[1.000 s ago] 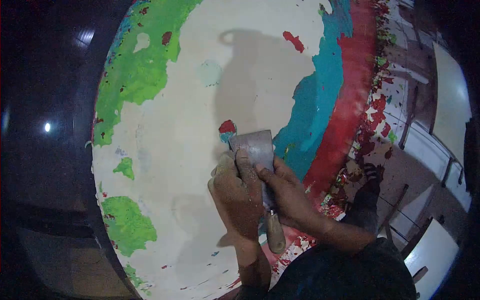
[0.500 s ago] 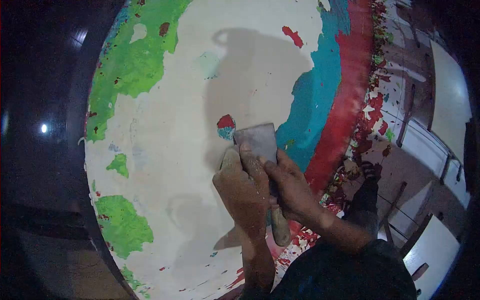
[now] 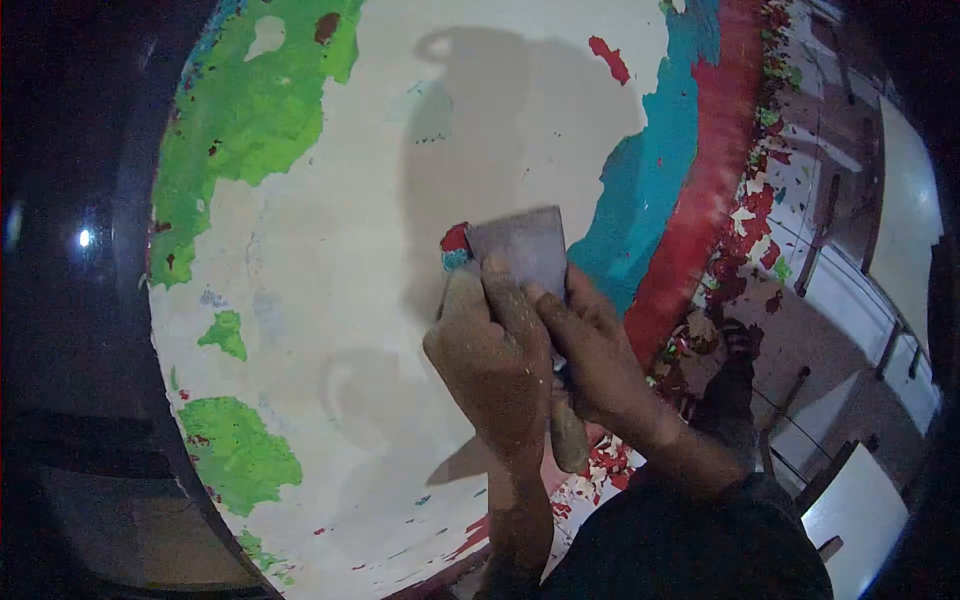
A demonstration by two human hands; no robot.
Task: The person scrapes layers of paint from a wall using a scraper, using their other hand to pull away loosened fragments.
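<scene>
Both hands are on one scraper with a wide metal blade (image 3: 522,240) and a worn wooden handle (image 3: 569,440). My left hand (image 3: 488,350) is closed on the blade's left side, its thumb lying along the metal. Around the blade's lower right is my right hand (image 3: 605,365), also closed. The handle sticks out below, between my wrists. The blade's left corner meets a small red and teal paint patch (image 3: 455,246) and covers part of it. Beneath lies a large curved surface (image 3: 370,250), mostly off-white, with patches of other paint.
Green paint (image 3: 240,120) remains along the left side. A teal band (image 3: 640,200) and a red band (image 3: 720,130) run down the right. Paint flakes (image 3: 755,215) litter the floor beside my foot (image 3: 735,350). White panels (image 3: 905,200) stand further right.
The scraper and both hands have shifted slightly up and right in view. The blade's corner now overlaps the red and teal patch, which showed more fully before. The view has shifted a little.
</scene>
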